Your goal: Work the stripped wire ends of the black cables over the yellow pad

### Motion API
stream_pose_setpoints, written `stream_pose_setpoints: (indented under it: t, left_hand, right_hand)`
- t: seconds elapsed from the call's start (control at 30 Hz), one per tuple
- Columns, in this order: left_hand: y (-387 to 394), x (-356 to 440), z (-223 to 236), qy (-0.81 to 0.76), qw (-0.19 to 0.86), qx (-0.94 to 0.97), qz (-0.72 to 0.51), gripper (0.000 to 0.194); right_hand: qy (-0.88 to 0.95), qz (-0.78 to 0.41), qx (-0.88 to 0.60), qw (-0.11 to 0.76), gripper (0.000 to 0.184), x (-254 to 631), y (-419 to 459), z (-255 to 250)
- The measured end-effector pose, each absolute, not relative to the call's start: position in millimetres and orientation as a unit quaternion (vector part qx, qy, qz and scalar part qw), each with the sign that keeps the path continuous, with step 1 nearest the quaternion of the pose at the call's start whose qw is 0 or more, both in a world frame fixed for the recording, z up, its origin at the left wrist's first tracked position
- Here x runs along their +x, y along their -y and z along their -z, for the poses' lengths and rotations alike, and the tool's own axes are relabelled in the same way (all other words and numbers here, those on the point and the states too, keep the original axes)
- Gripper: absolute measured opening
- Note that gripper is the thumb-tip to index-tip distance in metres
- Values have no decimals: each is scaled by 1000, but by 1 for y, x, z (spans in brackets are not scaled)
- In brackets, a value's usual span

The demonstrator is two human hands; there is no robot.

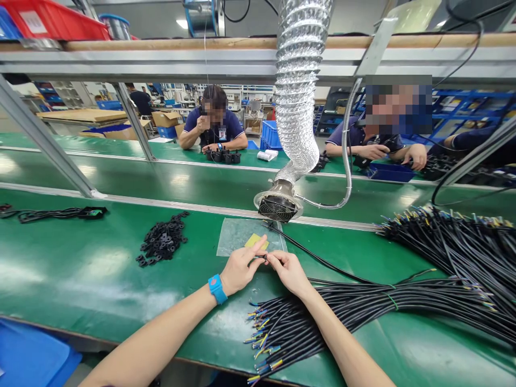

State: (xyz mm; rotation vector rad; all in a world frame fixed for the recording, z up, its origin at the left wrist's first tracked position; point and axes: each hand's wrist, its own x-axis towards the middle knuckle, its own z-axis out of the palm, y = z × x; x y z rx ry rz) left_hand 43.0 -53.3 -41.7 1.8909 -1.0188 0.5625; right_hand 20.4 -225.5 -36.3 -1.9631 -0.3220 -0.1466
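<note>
My left hand (242,267), with a blue wristband (217,288), pinches the end of a thin black cable (318,258) over the green bench (80,269). My right hand (287,269) meets it fingertip to fingertip and pinches the same cable end. The cable runs off to the right. Just below my right wrist lies a tied bundle of black cables (363,306) with coloured stripped ends. A clear plastic sheet (236,236) with a yellow patch lies right behind my fingers.
A pile of small black parts (163,243) lies to the left. A fume fan (277,205) on a silver duct hangs behind the sheet. More cables (455,242) fan out at right. Two people work across the bench. A blue bin (32,355) sits near left.
</note>
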Motion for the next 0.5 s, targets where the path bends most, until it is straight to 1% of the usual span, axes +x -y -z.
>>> stream_pose_setpoints:
  t: [0.07, 0.13, 0.17, 0.2, 0.3, 0.5]
  left_hand:
    - [53, 47, 40, 382, 472, 768, -203, 46]
    - [53, 49, 38, 371, 471, 774, -203, 23]
    - [52, 50, 37, 372, 463, 777, -207, 15]
    - [52, 50, 36, 377, 455, 779, -209, 13]
    - [51, 47, 36, 403, 440, 774, -213, 15]
    - [50, 47, 37, 449, 443, 740, -234, 16]
  right_hand:
    - [128, 93, -838, 522, 44, 21, 225, 35]
    - [127, 111, -850, 499, 43, 21, 225, 34]
    - [129, 113, -855, 490, 43, 21, 225, 34]
    - [133, 109, -857, 485, 44, 21, 226, 34]
    - [140, 77, -855, 494, 46, 20, 226, 34]
    - [140, 6, -816, 561, 50, 18, 228, 31]
